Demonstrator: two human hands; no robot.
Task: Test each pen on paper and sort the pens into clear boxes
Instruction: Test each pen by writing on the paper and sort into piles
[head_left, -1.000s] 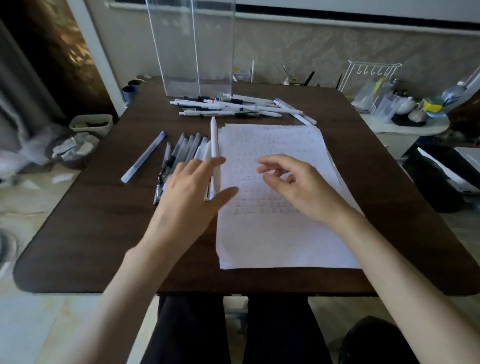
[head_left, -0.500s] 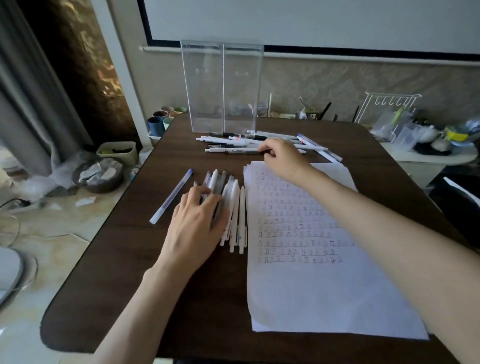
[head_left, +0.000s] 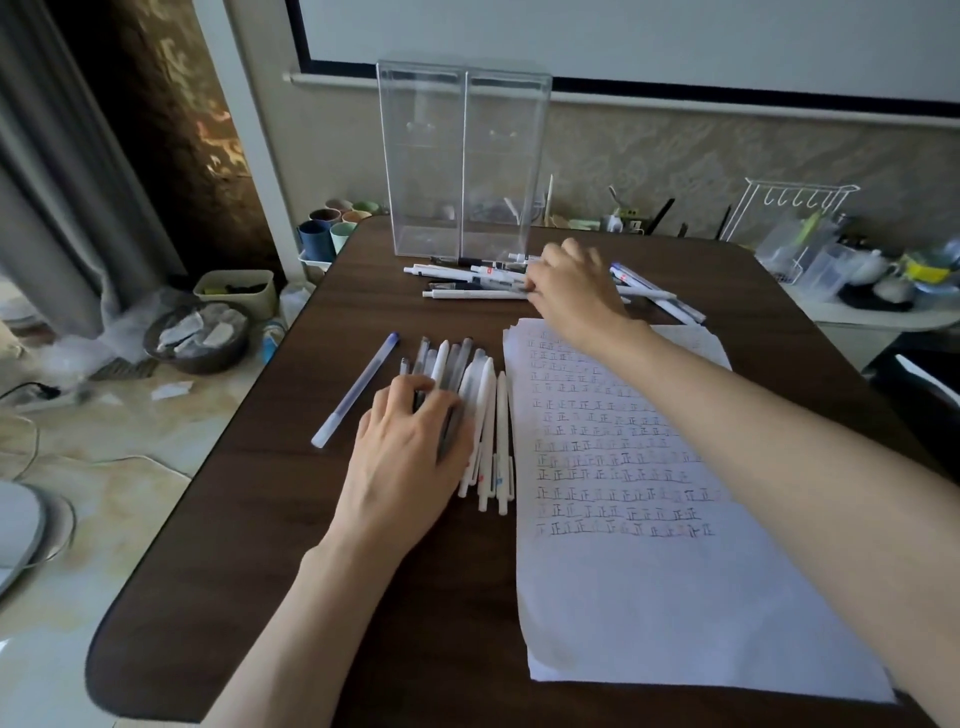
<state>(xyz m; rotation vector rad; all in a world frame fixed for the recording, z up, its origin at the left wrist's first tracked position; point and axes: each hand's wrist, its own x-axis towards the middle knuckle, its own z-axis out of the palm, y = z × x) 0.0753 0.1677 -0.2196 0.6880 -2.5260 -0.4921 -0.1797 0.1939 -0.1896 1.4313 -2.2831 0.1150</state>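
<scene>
While the left hand (head_left: 405, 462) lies flat on near pens (head_left: 488, 415) and the right hand (head_left: 571, 291), grip unclear, reaches far pens (head_left: 467, 294), a nudge could mix piles.

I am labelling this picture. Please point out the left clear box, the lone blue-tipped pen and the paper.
left clear box (head_left: 421, 161), head view, front wall
blue-tipped pen (head_left: 357, 388), head view, middle of barrel
paper (head_left: 675, 613), head view, blank lower part
</scene>
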